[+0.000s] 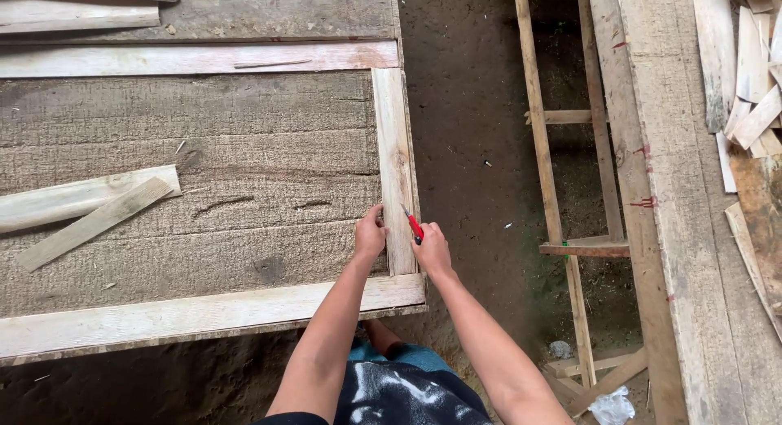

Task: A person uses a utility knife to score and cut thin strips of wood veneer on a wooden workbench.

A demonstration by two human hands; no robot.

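A pale narrow wooden strip (395,148) lies upright along the right edge of a rough grey workbench (228,180). My left hand (370,234) presses against the strip's left side near its lower end. My right hand (430,247) is on the strip's right side and grips a red pencil (415,224), its tip touching the strip. A second pale strip (195,312) runs along the bench's near edge, meeting the upright strip at the corner. A third strip (195,58) lies across the far side.
Two loose wood offcuts (81,205) rest on the bench's left. A dirt floor (472,115) lies to the right. Beyond it stand a wooden ladder-like frame (562,180) and long planks (676,189). Scrap wood (753,83) is piled at far right.
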